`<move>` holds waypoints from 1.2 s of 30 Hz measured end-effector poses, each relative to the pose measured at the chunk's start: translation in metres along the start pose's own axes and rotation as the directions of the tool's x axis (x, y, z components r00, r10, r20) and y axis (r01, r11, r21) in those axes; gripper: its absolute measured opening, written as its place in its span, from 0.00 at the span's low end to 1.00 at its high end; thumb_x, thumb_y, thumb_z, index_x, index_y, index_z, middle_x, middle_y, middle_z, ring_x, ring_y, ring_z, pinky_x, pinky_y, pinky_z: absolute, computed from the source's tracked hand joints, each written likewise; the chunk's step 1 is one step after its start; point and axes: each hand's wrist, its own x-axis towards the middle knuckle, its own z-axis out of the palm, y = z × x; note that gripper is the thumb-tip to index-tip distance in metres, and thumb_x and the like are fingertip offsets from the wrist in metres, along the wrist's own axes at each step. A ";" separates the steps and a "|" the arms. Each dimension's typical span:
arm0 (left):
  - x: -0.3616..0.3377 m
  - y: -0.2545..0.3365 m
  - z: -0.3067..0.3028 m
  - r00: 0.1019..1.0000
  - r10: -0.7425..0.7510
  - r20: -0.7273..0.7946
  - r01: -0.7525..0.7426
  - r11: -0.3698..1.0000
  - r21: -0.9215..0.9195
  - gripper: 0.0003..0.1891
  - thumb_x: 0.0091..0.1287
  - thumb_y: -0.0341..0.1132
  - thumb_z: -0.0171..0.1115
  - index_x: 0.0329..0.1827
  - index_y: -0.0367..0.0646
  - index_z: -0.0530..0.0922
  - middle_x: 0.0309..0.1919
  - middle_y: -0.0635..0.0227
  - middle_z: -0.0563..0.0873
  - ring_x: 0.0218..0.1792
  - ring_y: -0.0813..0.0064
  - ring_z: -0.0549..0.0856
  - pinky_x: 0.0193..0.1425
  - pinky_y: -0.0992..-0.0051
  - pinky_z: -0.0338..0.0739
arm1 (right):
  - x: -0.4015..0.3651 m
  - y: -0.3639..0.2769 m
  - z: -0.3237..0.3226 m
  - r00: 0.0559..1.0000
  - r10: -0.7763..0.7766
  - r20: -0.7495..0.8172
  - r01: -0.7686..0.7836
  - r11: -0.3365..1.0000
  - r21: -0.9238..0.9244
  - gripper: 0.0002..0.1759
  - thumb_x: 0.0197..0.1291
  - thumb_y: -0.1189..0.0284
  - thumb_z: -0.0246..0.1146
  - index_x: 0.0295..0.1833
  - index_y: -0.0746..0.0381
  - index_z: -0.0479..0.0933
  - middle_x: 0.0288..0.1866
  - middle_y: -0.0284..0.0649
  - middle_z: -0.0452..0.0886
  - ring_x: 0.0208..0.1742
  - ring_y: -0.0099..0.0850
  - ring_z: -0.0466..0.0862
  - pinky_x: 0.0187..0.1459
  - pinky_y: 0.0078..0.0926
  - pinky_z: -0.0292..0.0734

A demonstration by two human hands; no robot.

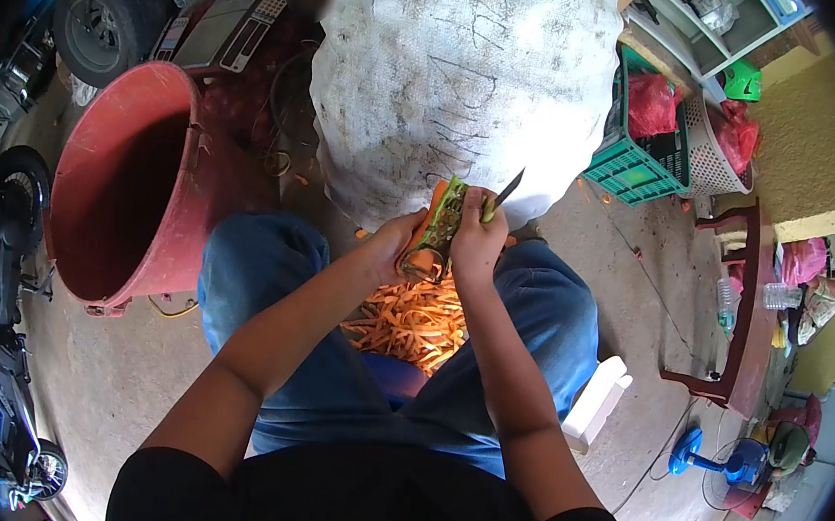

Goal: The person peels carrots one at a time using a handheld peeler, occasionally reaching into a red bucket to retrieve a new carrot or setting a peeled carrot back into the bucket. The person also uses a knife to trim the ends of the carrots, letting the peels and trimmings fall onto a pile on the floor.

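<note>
My left hand (397, 244) grips an orange carrot (437, 207) upright in front of me. My right hand (477, 238) holds a green-handled peeler (493, 203) with a dark blade, pressed against the carrot's side. Below both hands, between my knees, lies a heap of orange carrot peelings (413, 322) on the floor. I sit with blue jeans and a black shirt.
A large white sack (461, 74) stands right in front of me. A big red tub (122, 192) is to my left, with a tyre (109, 15) and a scale (223, 31) behind it. Green and white baskets (649, 157) sit at the right, near a wooden chair (735, 301).
</note>
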 end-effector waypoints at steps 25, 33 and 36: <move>-0.041 0.002 0.038 0.989 -0.116 -0.093 0.149 0.802 0.579 0.21 0.66 0.48 0.34 0.54 0.45 0.66 0.30 0.69 0.75 0.28 0.81 0.76 0.30 0.81 0.74 | 0.075 0.008 -0.057 0.871 -0.159 -0.466 0.054 0.972 -0.230 0.14 0.58 0.69 0.50 0.31 0.71 0.71 0.19 0.40 0.72 0.20 0.26 0.68 0.24 0.25 0.64; -0.011 0.003 -0.008 0.996 -0.088 0.024 0.076 0.946 0.316 0.20 0.66 0.48 0.35 0.52 0.46 0.66 0.30 0.65 0.75 0.29 0.78 0.76 0.30 0.78 0.73 | 0.041 0.009 -0.040 0.966 -0.071 -0.249 0.061 0.997 -0.048 0.14 0.59 0.68 0.50 0.32 0.70 0.71 0.18 0.31 0.67 0.20 0.19 0.64 0.22 0.20 0.61; -0.007 -0.001 -0.005 0.995 -0.093 -0.034 0.098 0.979 0.179 0.18 0.66 0.46 0.35 0.46 0.45 0.69 0.25 0.69 0.75 0.24 0.79 0.75 0.28 0.77 0.73 | 0.023 0.009 -0.025 0.991 0.067 -0.112 -0.061 0.997 0.056 0.14 0.58 0.67 0.52 0.32 0.69 0.71 0.18 0.32 0.70 0.19 0.18 0.66 0.21 0.18 0.62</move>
